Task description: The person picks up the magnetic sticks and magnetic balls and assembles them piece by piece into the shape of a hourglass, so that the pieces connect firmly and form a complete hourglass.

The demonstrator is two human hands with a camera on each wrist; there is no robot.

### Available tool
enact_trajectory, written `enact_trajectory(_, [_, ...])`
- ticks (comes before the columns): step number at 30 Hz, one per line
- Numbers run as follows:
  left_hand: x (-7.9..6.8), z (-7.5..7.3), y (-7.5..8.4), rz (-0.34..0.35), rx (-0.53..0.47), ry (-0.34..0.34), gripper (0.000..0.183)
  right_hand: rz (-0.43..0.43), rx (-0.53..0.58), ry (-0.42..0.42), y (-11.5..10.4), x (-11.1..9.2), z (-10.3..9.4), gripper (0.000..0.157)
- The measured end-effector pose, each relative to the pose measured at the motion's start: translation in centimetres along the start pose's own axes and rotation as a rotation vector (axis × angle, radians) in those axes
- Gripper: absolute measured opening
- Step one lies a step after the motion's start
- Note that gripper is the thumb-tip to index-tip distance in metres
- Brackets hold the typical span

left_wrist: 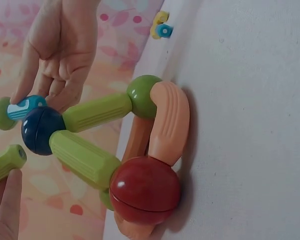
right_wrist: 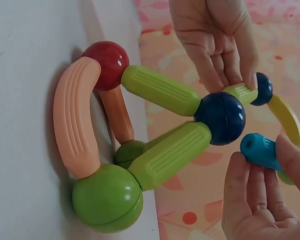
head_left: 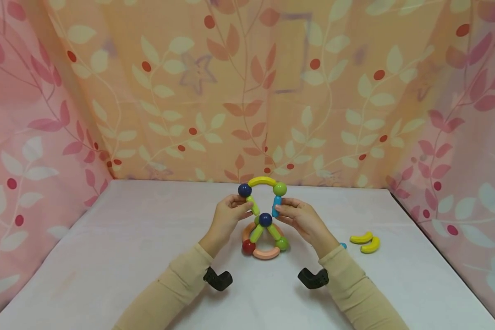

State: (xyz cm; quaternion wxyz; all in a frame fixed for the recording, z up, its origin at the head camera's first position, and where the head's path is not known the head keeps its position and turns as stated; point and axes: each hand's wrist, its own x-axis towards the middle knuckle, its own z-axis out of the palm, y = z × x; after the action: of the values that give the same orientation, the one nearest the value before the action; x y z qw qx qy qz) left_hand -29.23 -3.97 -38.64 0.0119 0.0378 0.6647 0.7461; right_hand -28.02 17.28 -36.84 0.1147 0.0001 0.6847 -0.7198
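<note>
A magnetic ball-and-stick structure stands on the table: a navy ball tops green sticks that run down to a red ball and green balls, with curved peach sticks along its base. Above it, both hands hold up an arch. My left hand pinches its light green stick, joined to a second navy ball. The blue stick is pinched by my right hand, under a green ball. A curved yellow stick bridges these balls. Both lower stick ends hang near the top navy ball.
Two curved yellow sticks lie on the white table to the right, with a blue piece partly hidden by the right wrist. Patterned cloth encloses the table's back and sides. Black camera mounts jut from both wrists.
</note>
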Motion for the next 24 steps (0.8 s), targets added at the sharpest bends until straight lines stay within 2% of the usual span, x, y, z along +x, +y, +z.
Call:
enact_trajectory(13, [-0.7,0.3,0.1,-0.015,-0.041,0.001,0.027,-0.024,0.030,0.062,0.2,-0.2,0.9,0.041])
enact_trajectory(24, [-0.8,0.7,-0.2,0.012,-0.055,0.003,0.029,-0.065,0.031,0.090,0.5,-0.2,1.5,0.042])
